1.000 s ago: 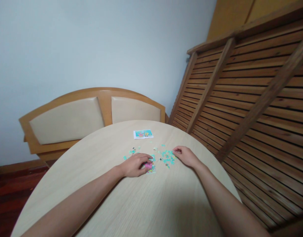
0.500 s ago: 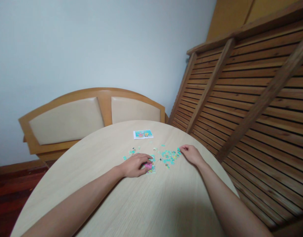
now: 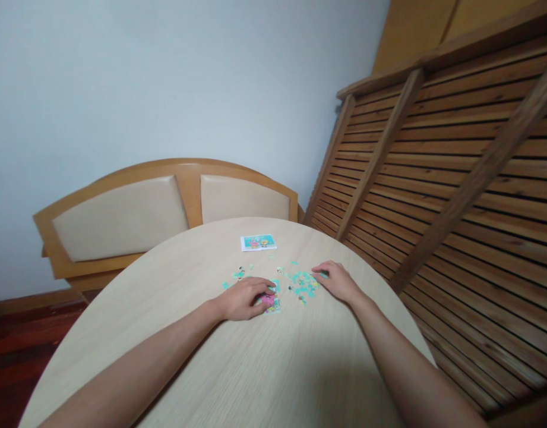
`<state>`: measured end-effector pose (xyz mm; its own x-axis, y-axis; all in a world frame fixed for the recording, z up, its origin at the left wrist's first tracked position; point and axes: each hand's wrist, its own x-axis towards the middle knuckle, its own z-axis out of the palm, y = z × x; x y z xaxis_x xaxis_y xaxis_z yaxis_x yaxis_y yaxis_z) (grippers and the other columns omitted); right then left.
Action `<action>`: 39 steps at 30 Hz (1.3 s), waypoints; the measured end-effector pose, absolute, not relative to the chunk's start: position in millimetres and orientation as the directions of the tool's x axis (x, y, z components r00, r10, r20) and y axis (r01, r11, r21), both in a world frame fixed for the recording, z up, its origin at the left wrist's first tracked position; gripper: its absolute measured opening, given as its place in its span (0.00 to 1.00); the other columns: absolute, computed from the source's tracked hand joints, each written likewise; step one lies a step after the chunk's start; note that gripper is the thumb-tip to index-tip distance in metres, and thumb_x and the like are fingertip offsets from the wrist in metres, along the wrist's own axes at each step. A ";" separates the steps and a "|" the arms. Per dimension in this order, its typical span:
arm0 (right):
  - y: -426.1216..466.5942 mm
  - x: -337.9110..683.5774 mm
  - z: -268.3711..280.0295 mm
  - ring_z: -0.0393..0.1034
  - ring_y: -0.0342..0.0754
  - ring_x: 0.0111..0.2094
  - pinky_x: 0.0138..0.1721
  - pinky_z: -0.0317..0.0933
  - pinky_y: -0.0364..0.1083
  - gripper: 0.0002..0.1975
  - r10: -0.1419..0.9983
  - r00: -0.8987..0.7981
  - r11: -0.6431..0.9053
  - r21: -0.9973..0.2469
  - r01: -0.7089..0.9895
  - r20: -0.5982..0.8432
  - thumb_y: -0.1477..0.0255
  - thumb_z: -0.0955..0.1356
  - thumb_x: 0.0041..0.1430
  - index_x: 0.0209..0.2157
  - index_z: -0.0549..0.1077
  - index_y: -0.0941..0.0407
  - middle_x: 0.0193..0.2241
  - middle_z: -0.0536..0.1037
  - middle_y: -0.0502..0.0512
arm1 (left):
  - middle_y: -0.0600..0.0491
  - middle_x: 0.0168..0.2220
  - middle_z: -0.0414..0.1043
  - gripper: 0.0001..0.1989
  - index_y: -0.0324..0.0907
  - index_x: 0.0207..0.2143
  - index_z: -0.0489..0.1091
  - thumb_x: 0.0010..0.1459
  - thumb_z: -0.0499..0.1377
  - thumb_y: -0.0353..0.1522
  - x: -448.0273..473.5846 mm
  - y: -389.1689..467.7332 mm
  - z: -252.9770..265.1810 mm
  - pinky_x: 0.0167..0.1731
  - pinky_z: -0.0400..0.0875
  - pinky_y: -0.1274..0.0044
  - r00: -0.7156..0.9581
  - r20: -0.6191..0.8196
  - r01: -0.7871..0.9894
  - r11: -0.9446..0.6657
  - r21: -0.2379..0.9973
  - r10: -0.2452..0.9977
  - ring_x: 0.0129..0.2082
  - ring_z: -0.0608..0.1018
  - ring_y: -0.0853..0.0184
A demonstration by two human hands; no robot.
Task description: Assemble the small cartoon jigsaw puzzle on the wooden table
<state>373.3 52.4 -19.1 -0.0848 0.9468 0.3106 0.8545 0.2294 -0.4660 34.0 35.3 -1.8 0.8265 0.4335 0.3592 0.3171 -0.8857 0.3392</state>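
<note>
**Left hand on the patch, right hand by the pile**

Your left hand lay curved over the left side of a pink-and-green puzzle patch, thumb parted from the fingers, resting rather than gripping. Your right hand was at the right edge of the loose pieces, thumb and forefinger close together; could not tell whether they pinched one.

Risks, as judged: a sideways drag of your left palm could have skewed the patch. A low sweep of the right could have scattered the pile. Near-matching teal made a wrong pick likely.

Around: a smaller scatter just beyond your left knuckles, in the way of any forward slide. Picture card farther off, unobstructed. Round table under everything; padded headboard past its far rim, slatted panel to the right. Your left fingers hid part of the patch.
</note>
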 end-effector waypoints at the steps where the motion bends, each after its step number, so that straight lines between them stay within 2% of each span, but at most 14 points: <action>1: 52.1 372.5 -18.7 0.71 0.54 0.47 0.53 0.61 0.52 0.13 0.948 -0.086 0.227 -0.464 0.856 0.306 0.62 0.68 0.58 0.39 0.81 0.53 0.43 0.80 0.58 | 0.45 0.54 0.73 0.12 0.43 0.48 0.71 0.67 0.55 0.37 34.2 35.1 -1.3 0.55 0.68 0.67 0.826 0.358 0.320 -0.885 0.338 0.435 0.54 0.74 0.58; 7: 50.6 373.1 -13.4 0.72 0.54 0.44 0.49 0.62 0.50 0.11 0.958 -0.090 0.219 -0.495 0.841 0.272 0.62 0.69 0.56 0.33 0.81 0.55 0.39 0.81 0.57 | 0.45 0.54 0.73 0.12 0.42 0.48 0.71 0.66 0.55 0.37 33.2 34.3 -0.4 0.56 0.68 0.67 0.827 0.354 0.327 -0.885 0.330 0.438 0.55 0.74 0.58; 11: 50.1 375.4 -11.3 0.74 0.55 0.42 0.46 0.64 0.50 0.14 0.969 -0.092 0.212 -0.574 0.791 0.231 0.60 0.69 0.57 0.33 0.81 0.56 0.37 0.82 0.58 | 0.45 0.53 0.73 0.12 0.43 0.48 0.71 0.66 0.55 0.37 32.4 34.8 -1.6 0.55 0.68 0.67 0.823 0.361 0.324 -0.885 0.335 0.439 0.54 0.74 0.58; 15: 52.3 377.7 -12.8 0.74 0.56 0.42 0.46 0.65 0.50 0.14 0.970 -0.023 0.172 -0.618 0.767 0.242 0.61 0.68 0.58 0.33 0.81 0.56 0.37 0.83 0.60 | 0.46 0.54 0.73 0.12 0.43 0.48 0.71 0.66 0.55 0.37 32.0 35.5 -2.6 0.55 0.68 0.67 0.825 0.363 0.317 -0.887 0.336 0.433 0.54 0.74 0.59; 19: 53.9 376.7 -16.4 0.74 0.55 0.44 0.46 0.64 0.50 0.13 0.965 0.029 0.123 -0.548 0.827 0.260 0.63 0.67 0.59 0.33 0.81 0.55 0.39 0.82 0.58 | 0.46 0.54 0.73 0.12 0.43 0.48 0.71 0.66 0.55 0.37 32.0 35.4 -2.5 0.56 0.68 0.67 0.825 0.359 0.322 -0.885 0.335 0.436 0.54 0.74 0.59; 25: 52.4 381.0 -13.3 0.72 0.55 0.47 0.50 0.62 0.51 0.12 0.950 0.042 0.115 -0.471 0.875 0.310 0.65 0.66 0.61 0.38 0.80 0.54 0.44 0.80 0.57 | 0.46 0.54 0.73 0.12 0.43 0.48 0.71 0.66 0.55 0.36 32.5 35.1 -2.7 0.56 0.67 0.67 0.826 0.349 0.336 -0.884 0.324 0.442 0.55 0.74 0.59; 33: 48.4 395.7 -10.2 0.69 0.59 0.51 0.50 0.61 0.56 0.11 0.959 0.090 0.025 -0.398 0.917 0.268 0.67 0.67 0.60 0.39 0.81 0.50 0.47 0.79 0.56 | 0.46 0.54 0.73 0.12 0.43 0.48 0.71 0.67 0.55 0.38 30.2 35.6 -2.4 0.56 0.67 0.67 0.826 0.357 0.322 -0.885 0.337 0.436 0.55 0.74 0.58; 39: 48.8 384.0 -16.8 0.68 0.57 0.53 0.54 0.59 0.55 0.15 0.947 -0.086 0.201 -0.364 0.910 0.310 0.64 0.65 0.64 0.48 0.79 0.52 0.50 0.78 0.57 | 0.46 0.54 0.73 0.12 0.42 0.48 0.71 0.66 0.55 0.36 31.5 36.0 -3.6 0.56 0.67 0.68 0.829 0.356 0.326 -0.890 0.318 0.431 0.55 0.74 0.59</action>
